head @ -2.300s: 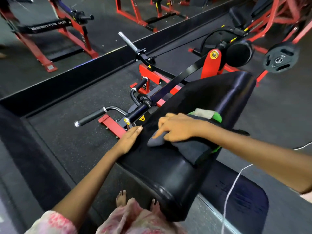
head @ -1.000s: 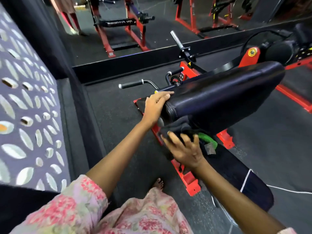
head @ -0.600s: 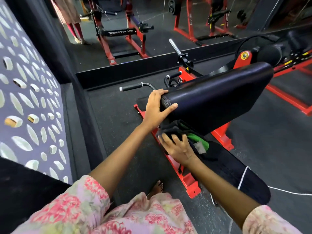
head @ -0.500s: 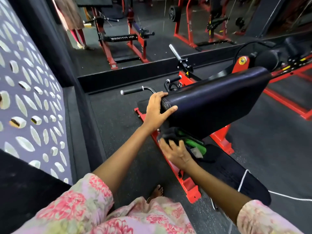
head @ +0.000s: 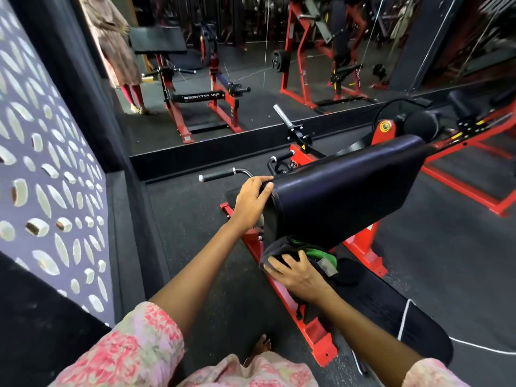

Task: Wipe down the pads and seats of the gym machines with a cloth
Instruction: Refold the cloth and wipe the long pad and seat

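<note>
A long black padded bench pad (head: 343, 191) sits tilted on a red machine frame (head: 315, 335). My left hand (head: 252, 201) grips the pad's near end, fingers over the top edge and thumb on the end face. Below it, my right hand (head: 297, 273) presses a dark grey cloth with green trim (head: 293, 248) up against the pad's lower near edge, fingers spread over the cloth. Part of the cloth hangs down under the pad.
A black handlebar with a chrome end (head: 220, 174) sticks out left of the pad. A wall mirror (head: 251, 65) behind reflects red machines. A patterned wall panel (head: 47, 177) stands to the left. A white cord (head: 405, 322) lies over a black footplate (head: 391, 311) at lower right.
My right hand has carried the cloth off the pad's top, down to its lower near edge. My left hand shifted from the pad's side to gripping its end. The view rose.
</note>
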Action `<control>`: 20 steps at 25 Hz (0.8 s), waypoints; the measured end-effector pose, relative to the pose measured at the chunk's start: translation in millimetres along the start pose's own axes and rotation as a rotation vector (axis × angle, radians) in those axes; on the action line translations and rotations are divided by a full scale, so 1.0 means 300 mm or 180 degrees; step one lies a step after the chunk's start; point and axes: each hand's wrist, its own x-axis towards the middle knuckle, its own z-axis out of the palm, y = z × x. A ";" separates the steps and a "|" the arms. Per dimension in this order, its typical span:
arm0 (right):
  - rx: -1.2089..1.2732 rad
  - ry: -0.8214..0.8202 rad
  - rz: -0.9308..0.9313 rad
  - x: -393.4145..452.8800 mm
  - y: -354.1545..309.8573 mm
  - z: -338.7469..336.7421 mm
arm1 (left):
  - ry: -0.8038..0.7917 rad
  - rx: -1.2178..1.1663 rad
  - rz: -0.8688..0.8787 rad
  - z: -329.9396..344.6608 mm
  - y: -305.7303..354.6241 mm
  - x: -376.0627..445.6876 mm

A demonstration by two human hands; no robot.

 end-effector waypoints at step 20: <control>0.1898 0.0980 0.2535 0.195 0.112 -0.083 | -0.0642 0.0025 -0.0052 -0.031 0.017 0.103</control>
